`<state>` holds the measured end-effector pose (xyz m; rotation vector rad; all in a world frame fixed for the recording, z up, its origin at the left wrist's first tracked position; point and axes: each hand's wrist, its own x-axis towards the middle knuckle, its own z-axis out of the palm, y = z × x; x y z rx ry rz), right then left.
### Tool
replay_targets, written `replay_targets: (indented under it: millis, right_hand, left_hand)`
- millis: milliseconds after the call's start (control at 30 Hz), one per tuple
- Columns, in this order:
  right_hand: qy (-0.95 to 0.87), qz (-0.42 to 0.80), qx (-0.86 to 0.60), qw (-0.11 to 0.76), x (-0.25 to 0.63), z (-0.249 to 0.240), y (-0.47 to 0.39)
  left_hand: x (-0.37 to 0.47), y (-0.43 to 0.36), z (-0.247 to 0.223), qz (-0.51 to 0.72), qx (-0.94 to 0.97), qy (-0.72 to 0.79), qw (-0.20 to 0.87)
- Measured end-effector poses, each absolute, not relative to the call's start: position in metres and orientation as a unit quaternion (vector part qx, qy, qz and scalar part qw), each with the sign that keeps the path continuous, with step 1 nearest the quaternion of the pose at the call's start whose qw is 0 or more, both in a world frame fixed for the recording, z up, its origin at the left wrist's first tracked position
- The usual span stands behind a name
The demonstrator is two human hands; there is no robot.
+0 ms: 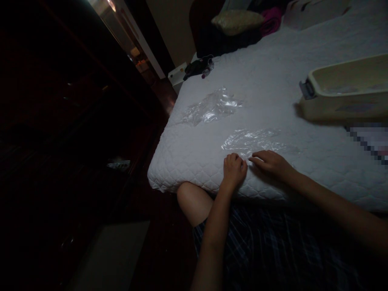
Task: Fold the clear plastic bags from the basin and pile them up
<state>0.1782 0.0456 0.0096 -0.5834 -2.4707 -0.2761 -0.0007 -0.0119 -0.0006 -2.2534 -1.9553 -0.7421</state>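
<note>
Two clear plastic bags lie on the white quilted bed [194, 149]. My left hand [235, 170] is at the lower edge of the nearer bag [254, 139], its fingers curled in. Just to its right, my right hand [268, 161] reaches to the same edge with thumb and fingers close together. Both hands appear to pinch the plastic, though the fingertips are small and dim. The other bag [210, 107] lies crumpled farther up and to the left, touched by neither hand.
A cream plastic bin [342, 107] with a grey latch stands on the bed at the right. Beyond are a yellowish pillow [238, 21], a pink roll [270, 21] and dark cloth. A white box [178, 74] sits past the bed's far left corner. Dark furniture fills the left.
</note>
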Motion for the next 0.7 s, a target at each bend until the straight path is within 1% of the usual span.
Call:
replay_targets:
  millis: [100, 300, 433, 533, 633, 700]
  right_hand:
    - [-0.936, -0.082, -0.214, 0.266, 0.175, 0.007, 0.048]
    - [-0.929, -0.006, -0.263, 0.259, 0.177, -0.006, 0.047]
    - [-0.921, 0.029, -0.286, 0.262, 0.179, -0.007, 0.045]
    - [-0.912, 0.062, -0.295, 0.28, 0.18, -0.003, 0.045]
    - [-0.902, 0.069, -0.306, 0.297, 0.181, 0.002, 0.046]
    - [-0.904, 0.062, -0.308, 0.289, 0.183, 0.003, 0.048]
  left_hand:
    - [-0.001, -0.011, -0.002, -0.253, -0.733, -0.631, 0.031]
    - [-0.002, -0.017, 0.002, -0.292, -0.739, -0.605, 0.048]
    - [-0.001, -0.024, 0.005, -0.243, -0.804, -0.54, 0.054]
    - [-0.002, -0.027, 0.004, -0.199, -0.827, -0.525, 0.04]
    - [-0.006, -0.027, 0.003, -0.199, -0.824, -0.53, 0.039]
    - [-0.01, -0.026, 0.004, -0.208, -0.819, -0.533, 0.04]
